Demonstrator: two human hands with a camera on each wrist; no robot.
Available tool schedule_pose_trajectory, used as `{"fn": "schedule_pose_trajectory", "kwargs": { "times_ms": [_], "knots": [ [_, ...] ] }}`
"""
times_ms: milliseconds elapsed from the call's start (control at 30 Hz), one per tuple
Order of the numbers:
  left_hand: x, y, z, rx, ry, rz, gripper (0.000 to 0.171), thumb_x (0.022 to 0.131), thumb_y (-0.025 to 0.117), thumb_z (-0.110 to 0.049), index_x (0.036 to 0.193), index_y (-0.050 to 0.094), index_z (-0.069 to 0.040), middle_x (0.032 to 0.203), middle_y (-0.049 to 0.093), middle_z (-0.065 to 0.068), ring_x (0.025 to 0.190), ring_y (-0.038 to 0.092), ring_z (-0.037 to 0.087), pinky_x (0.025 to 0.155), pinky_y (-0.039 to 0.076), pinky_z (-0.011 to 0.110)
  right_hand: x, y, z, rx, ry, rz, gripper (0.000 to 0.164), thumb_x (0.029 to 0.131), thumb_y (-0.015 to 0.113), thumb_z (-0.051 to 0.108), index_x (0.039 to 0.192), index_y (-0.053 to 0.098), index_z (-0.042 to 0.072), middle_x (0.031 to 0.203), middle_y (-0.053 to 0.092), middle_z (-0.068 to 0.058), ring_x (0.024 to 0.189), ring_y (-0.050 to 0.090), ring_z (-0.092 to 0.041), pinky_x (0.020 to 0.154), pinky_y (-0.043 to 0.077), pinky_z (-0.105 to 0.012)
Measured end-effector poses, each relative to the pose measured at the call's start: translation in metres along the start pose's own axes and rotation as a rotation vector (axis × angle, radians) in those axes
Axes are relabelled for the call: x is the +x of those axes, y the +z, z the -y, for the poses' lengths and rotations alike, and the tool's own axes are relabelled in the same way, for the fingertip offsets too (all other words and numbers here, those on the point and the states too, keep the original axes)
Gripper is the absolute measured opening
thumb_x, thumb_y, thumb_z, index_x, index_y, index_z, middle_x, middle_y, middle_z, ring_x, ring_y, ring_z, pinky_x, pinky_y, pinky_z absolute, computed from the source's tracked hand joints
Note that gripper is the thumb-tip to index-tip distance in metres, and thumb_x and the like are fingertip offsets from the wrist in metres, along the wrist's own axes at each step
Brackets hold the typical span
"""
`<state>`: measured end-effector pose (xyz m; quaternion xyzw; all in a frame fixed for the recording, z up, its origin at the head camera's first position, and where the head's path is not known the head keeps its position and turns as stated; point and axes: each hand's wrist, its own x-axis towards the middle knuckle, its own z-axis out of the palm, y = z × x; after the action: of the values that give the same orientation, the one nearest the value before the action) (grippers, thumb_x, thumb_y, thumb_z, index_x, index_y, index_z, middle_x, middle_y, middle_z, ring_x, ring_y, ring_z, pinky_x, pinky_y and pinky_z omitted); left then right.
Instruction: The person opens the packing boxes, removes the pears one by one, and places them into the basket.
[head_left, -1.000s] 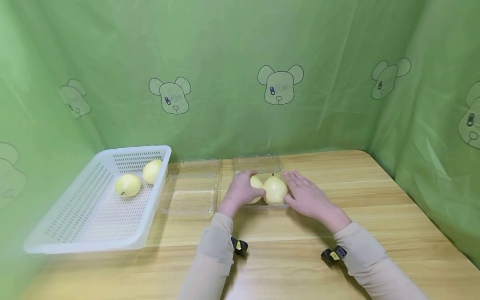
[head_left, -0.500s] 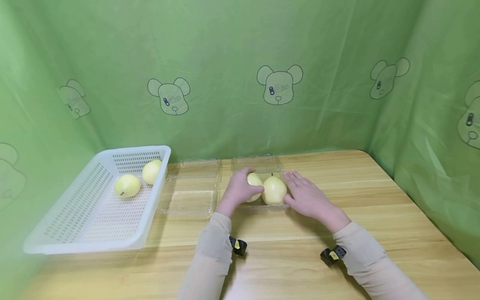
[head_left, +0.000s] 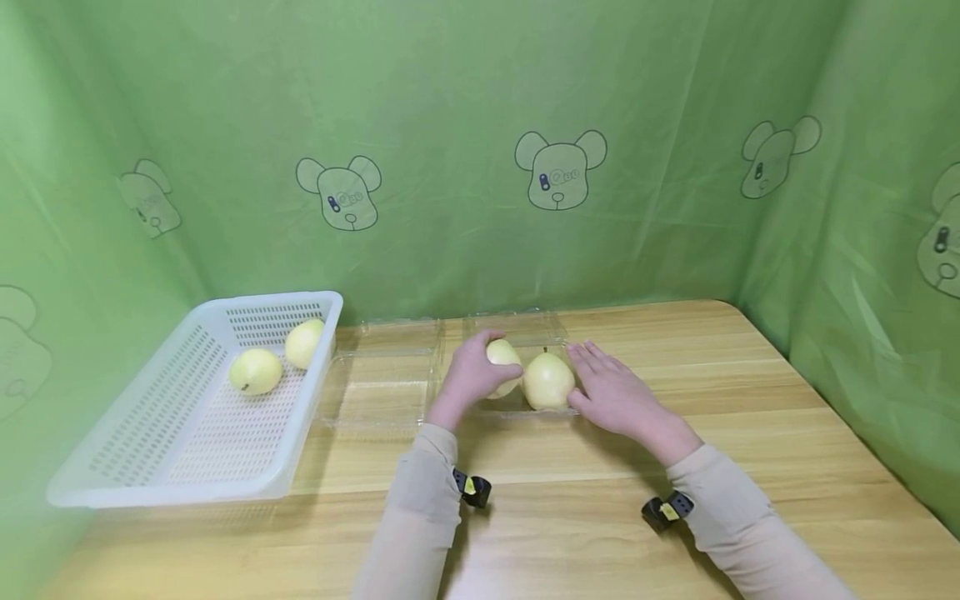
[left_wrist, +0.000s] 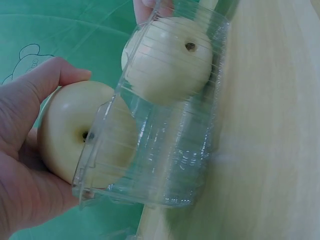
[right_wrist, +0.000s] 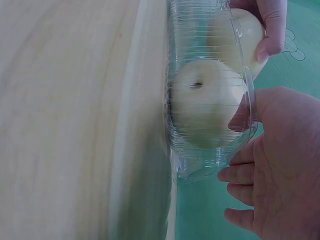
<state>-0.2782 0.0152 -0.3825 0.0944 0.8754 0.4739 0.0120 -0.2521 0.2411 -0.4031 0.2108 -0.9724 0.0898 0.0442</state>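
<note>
My left hand (head_left: 474, 368) holds a pale yellow pear (left_wrist: 80, 132), fingers on its far side and thumb on its near side. This pear is partly above the rim of a clear plastic clamshell box (left_wrist: 172, 165), at the box's left end. A second pear (head_left: 548, 382) sits in the right end, stem up in the head view. My right hand (head_left: 618, 392) rests at that right end with fingers extended. In the right wrist view, its thumb (right_wrist: 240, 117) reaches over the rim beside the second pear.
A second clear clamshell box (head_left: 382, 392), its lid folded back, lies to the left. Beyond it stands a white perforated basket (head_left: 288, 467) with two pears (head_left: 256, 372) inside. Green curtains surround the wooden table (head_left: 570, 517).
My left hand has moved slightly left and up with its pear, widening the gap to the second pear. The right hand and the box have hardly moved.
</note>
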Motion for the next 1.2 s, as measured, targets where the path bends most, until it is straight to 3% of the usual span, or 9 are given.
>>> {"fn": "schedule_pose_trajectory", "kwargs": {
  "times_ms": [433,700,1200],
  "knots": [
    [-0.003,-0.008,-0.005,-0.019,0.027,-0.040,0.069,0.075,0.077,-0.019,0.138,0.051,-0.010,0.131,0.059,0.015,0.102,0.062,0.031,0.078,0.058,0.037,-0.001,0.000,0.000,0.016,0.001,-0.001,0.065,0.096,0.044,0.028,0.147,0.030,-0.009,0.155,0.030,-0.026,0.145,0.025,-0.045,0.120,0.024,-0.055],
    [-0.007,-0.015,-0.013,-0.036,0.043,-0.070,0.068,0.076,0.077,-0.017,0.139,0.050,-0.010,0.130,0.059,0.014,0.103,0.062,0.030,0.079,0.057,0.037,-0.001,-0.001,0.000,0.013,0.000,-0.002,0.065,0.096,0.043,0.029,0.147,0.030,-0.009,0.155,0.030,-0.026,0.144,0.026,-0.045,0.119,0.024,-0.055],
    [-0.013,-0.057,-0.014,0.077,0.044,-0.133,0.068,0.075,0.077,-0.018,0.137,0.050,-0.006,0.130,0.057,0.018,0.109,0.059,0.033,0.082,0.057,0.043,0.002,0.003,-0.001,0.027,0.006,0.005,0.067,0.096,0.044,0.030,0.148,0.027,-0.009,0.156,0.028,-0.026,0.145,0.024,-0.045,0.120,0.023,-0.056]
  ]
}}
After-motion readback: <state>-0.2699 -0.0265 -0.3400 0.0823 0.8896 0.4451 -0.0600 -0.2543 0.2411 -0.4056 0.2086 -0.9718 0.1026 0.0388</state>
